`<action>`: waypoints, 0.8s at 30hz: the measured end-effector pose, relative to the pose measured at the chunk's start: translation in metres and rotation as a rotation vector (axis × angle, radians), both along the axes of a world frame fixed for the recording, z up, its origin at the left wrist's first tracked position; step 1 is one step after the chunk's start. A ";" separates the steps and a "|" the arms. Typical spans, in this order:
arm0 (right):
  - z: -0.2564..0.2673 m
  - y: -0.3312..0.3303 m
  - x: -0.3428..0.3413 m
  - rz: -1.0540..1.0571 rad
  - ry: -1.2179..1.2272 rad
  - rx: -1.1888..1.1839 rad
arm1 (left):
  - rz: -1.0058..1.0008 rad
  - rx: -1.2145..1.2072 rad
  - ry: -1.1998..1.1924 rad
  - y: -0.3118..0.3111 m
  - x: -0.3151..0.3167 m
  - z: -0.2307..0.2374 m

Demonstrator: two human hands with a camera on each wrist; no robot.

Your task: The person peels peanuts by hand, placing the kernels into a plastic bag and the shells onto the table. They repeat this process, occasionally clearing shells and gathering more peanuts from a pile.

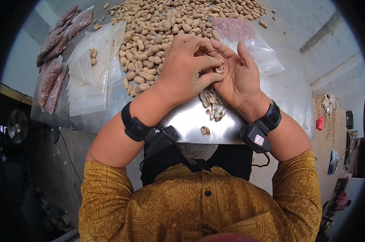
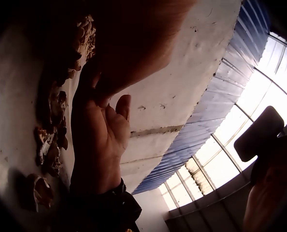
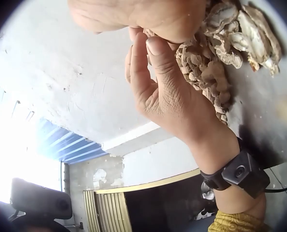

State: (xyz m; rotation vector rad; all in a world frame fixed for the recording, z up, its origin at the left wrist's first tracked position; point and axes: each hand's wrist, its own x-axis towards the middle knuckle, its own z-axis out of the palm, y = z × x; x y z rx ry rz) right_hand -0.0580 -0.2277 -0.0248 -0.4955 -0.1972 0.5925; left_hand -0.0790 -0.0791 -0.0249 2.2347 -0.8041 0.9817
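Observation:
In the head view the left hand reaches over the right palm, its fingers bent, thumb and forefinger around a small shell piece. The right hand lies palm up beneath it, thumb raised and fingers loosely bent. The right wrist view shows the left hand with thumb and forefinger tips close together at the edge of the right hand, which hides most of what lies between. Dark in the left wrist view are the left hand and right hand. Empty shells lie on the table below the hands.
A large heap of unshelled peanuts covers the table's far middle. Filled bags and flat clear bags lie on the left. Behind the right hand is a bag of pink kernels. One shell sits near the front edge.

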 end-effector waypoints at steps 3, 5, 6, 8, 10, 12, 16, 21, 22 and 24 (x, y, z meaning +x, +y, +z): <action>-0.002 -0.001 0.001 0.004 -0.007 0.016 | -0.017 0.068 0.063 0.001 -0.005 0.003; -0.002 -0.002 0.001 0.002 -0.009 0.026 | -0.048 0.028 0.060 0.002 -0.004 0.005; -0.001 -0.002 0.001 0.007 -0.004 0.037 | -0.064 0.009 0.059 0.003 -0.004 0.005; -0.001 -0.004 0.002 0.013 0.007 0.062 | -0.133 -0.129 0.177 0.005 -0.005 0.005; -0.001 -0.004 0.003 -0.019 -0.029 0.018 | -0.217 -0.205 0.239 0.007 -0.007 0.007; -0.003 -0.007 0.008 -0.063 -0.092 -0.051 | -0.316 -0.221 0.244 0.012 -0.010 0.012; 0.013 -0.021 0.017 -0.157 -0.261 -0.182 | -0.346 -0.148 0.135 0.014 -0.006 0.015; 0.056 -0.070 0.008 0.078 -0.656 -0.599 | -0.220 -0.256 0.155 0.014 -0.002 0.008; 0.063 -0.084 0.008 0.166 -0.740 -0.705 | -0.197 -0.296 0.164 0.014 -0.001 0.008; 0.074 -0.102 0.008 0.264 -0.862 -0.974 | -0.136 -0.333 0.133 0.015 0.003 0.004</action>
